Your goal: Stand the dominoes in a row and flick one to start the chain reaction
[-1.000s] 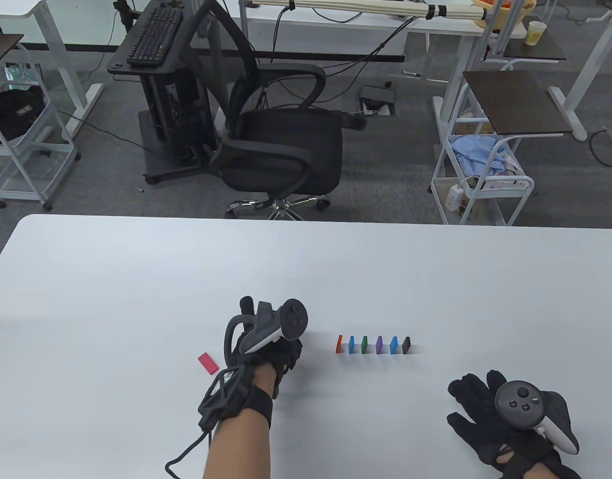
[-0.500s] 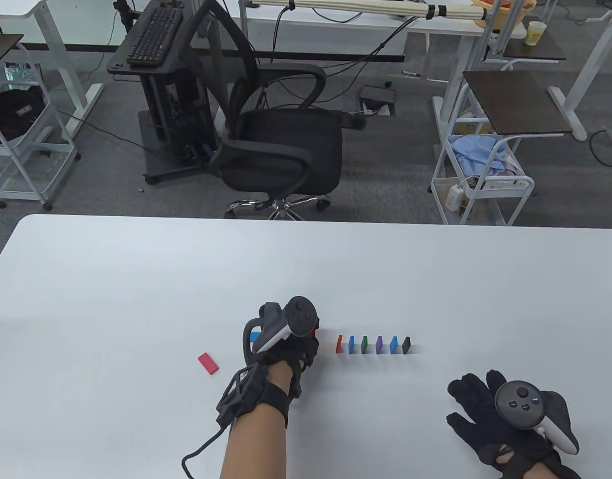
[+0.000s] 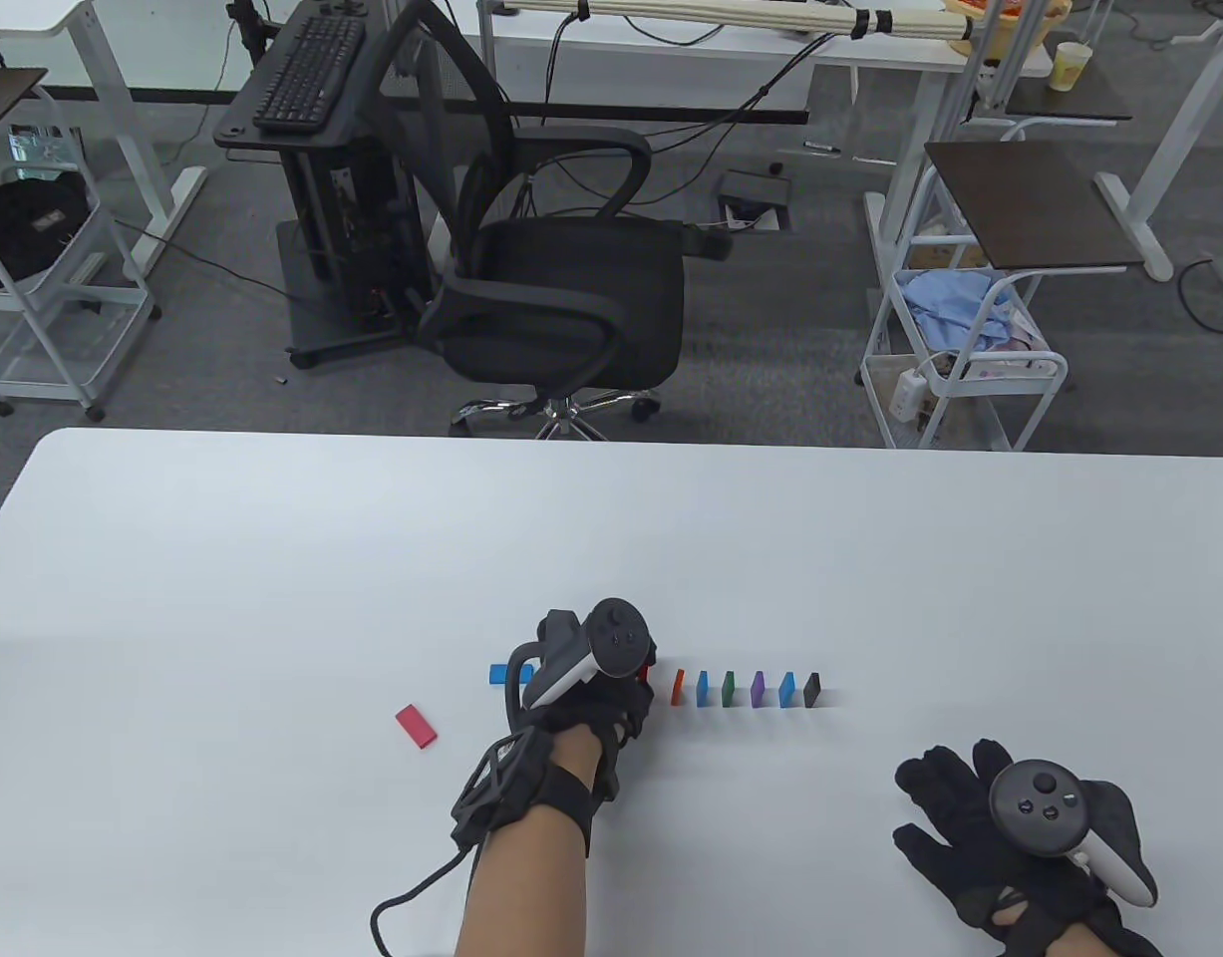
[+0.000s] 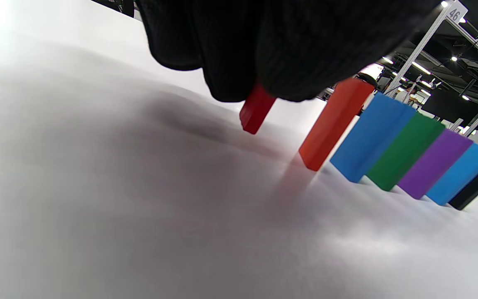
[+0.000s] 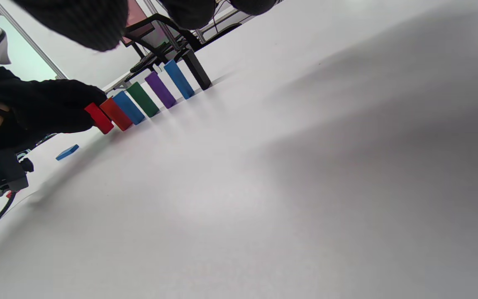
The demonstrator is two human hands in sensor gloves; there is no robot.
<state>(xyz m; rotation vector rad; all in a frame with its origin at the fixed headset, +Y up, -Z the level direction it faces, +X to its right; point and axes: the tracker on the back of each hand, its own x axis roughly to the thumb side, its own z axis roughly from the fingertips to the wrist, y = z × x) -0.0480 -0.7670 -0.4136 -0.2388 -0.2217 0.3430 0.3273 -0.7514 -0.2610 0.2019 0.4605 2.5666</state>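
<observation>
Several dominoes stand in a row on the white table [image 3: 272,558]: orange [image 3: 678,687], blue [image 3: 703,688], green, purple, blue and black [image 3: 812,689]. My left hand [image 3: 611,688] pinches a red domino [image 4: 256,109] upright, just left of the orange domino [image 4: 333,122] and slightly above the tabletop. In the right wrist view the red domino [image 5: 98,118] sits at the row's left end, held by the left fingers. A blue domino [image 3: 499,675] lies flat left of that hand, and a pink-red one [image 3: 416,726] lies flat further left. My right hand [image 3: 945,807] rests flat and spread, holding nothing.
An office chair [image 3: 561,289] stands beyond the table's far edge, with a keyboard stand [image 3: 302,90] and white carts behind. A cable [image 3: 412,897] trails from my left wrist over the near tabletop.
My left hand has moved right with the red domino, up to the orange end of the row. The flat blue domino it covered now shows. The right hand has stayed still.
</observation>
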